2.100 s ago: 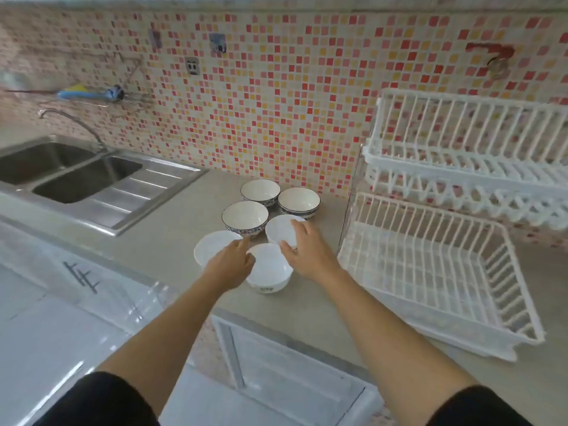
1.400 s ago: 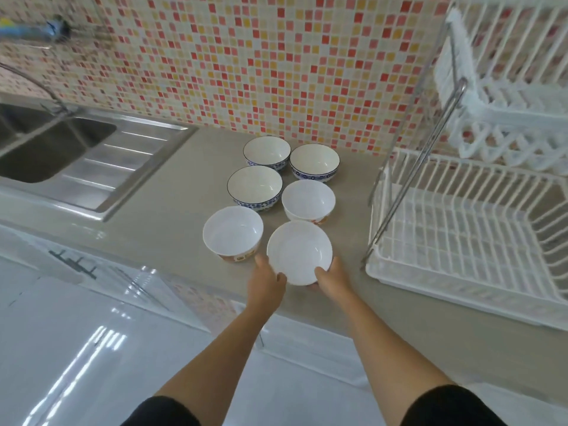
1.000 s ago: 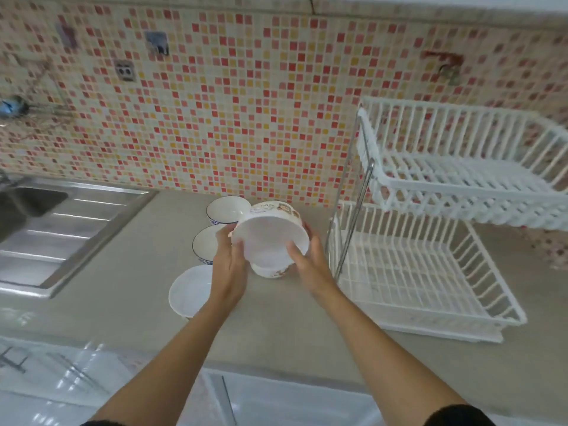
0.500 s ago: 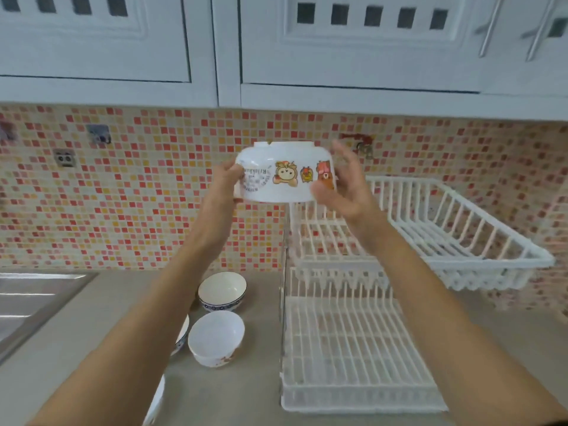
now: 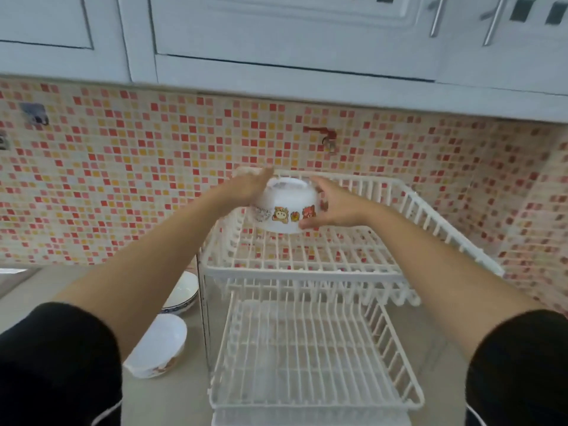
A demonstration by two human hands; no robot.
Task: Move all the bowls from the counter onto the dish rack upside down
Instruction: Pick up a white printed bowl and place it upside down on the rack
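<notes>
A white bowl with cartoon animal prints (image 5: 285,207) is upside down at the back left of the white dish rack's upper tier (image 5: 307,272), at or just above its wires. My left hand (image 5: 249,187) holds its left side and my right hand (image 5: 333,206) grips its right side near the rim. Two more bowls show on the counter left of the rack: a plain white one with a print (image 5: 159,345) and a blue-rimmed one (image 5: 184,292), partly hidden by my left arm.
The rack's lower tier (image 5: 307,358) holds nothing. White wall cupboards (image 5: 276,41) hang overhead above the mosaic tile wall (image 5: 123,179). A corner of the steel sink (image 5: 12,278) shows at the far left. The beige counter (image 5: 172,395) runs under the rack.
The bowl was lifted from the counter with both hands, turned upside down, and has come down from chest height onto the back left of the upper tier.
</notes>
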